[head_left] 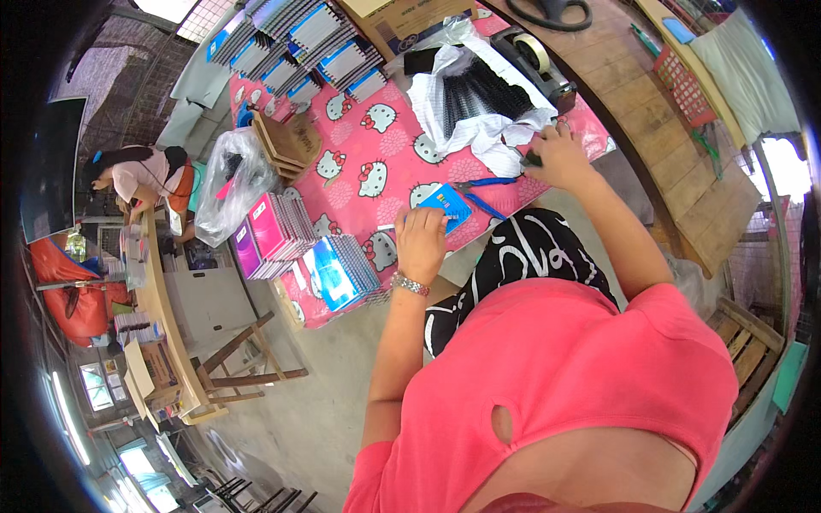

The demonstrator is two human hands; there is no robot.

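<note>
A small blue notebook [446, 208] lies at the near edge of the table, its left side under the fingers of my left hand [421, 244]. Those fingers are bent and close together over its edge. Just right of the notebook rest pliers with blue handles [484, 195]. My right hand [560, 158] reaches over the table's right part with its fingers apart, beside crumpled white paper [496, 152]. A small dark piece [532, 160], too small to name, shows by its thumb. Black binding coils [483, 92] lie heaped on the paper.
A pink patterned cloth [351, 141] covers the table. Stacked notebooks stand at the back [321, 43] and near left, purple [278, 229] and blue [340, 269]. A wooden holder [286, 141], tape dispenser [534, 64] and cardboard box [406, 21] surround the work area. Another person [150, 179] bends at the far left.
</note>
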